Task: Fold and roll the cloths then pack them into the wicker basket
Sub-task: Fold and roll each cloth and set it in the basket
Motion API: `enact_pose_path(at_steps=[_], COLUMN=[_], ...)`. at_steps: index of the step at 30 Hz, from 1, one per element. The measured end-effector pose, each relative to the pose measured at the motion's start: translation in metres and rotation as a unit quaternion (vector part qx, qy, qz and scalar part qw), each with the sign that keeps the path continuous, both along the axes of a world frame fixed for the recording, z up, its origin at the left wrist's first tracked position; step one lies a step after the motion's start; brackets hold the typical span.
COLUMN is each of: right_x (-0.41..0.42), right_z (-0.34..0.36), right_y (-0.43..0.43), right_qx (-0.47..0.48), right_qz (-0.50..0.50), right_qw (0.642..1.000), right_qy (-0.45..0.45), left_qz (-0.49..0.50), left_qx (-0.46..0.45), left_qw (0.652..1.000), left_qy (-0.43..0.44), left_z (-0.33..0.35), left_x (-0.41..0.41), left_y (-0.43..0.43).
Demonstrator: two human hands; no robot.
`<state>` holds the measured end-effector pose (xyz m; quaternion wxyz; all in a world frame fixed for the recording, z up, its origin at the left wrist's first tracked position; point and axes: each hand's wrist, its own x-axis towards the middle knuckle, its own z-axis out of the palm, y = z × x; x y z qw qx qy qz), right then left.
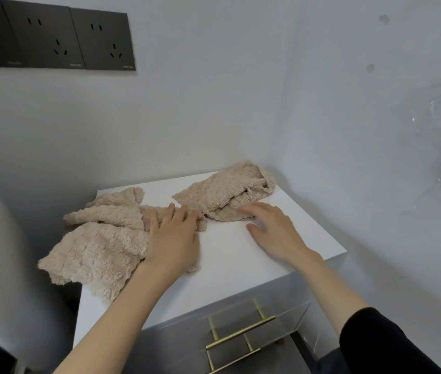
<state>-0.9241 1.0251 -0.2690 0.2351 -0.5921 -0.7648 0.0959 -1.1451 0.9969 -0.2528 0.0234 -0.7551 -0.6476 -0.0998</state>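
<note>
Two cloths, one cabinet; two flat hands touching them

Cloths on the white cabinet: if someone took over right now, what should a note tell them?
Left hand: open, resting flat on the near cloth, which hangs over the left edge of the cabinet.
Right hand: open, fingertips at the far cloth, crumpled at the back.
Done: nothing folded or rolled.
Left: fold, roll and pack both; no basket in view.
</note>
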Motion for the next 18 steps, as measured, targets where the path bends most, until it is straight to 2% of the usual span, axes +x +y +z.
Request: enact_pose_path(at_steps=[3,7,12,15,18], right_x=[-0.004,-0.006,-0.001,0.009,0.028], right_z=[-0.005,-0.003,0.005,0.023,0.042], right_y=[0.002,0.006,0.001,-0.009,-0.027], right_qx=[0.031,0.08,0.094,0.109,0.08], right_qz=[-0.027,-0.059,-0.071,-0.081,-0.055], right_qw=[0.999,0.994,0.99,0.976,0.96], right_qy=[-0.03,0.044,0.082,0.169,0.263], left_qz=[-0.025,-0.054,-0.064,-0.085,-0.115], left_qx=[0.007,0.002,0.003,0.021,0.049], left_qw=[1.0,0.998,0.996,0.992,0.986], left_qy=[-0.014,-0.028,-0.067,-0.088,-0.114], left_z=[-0.001,-0.003,-0.003,-0.003,-0.002], left_x=[0.014,0.027,0.033,0.033,0.039], left_y=[-0.002,-0.003,-0.003,-0.002,0.0])
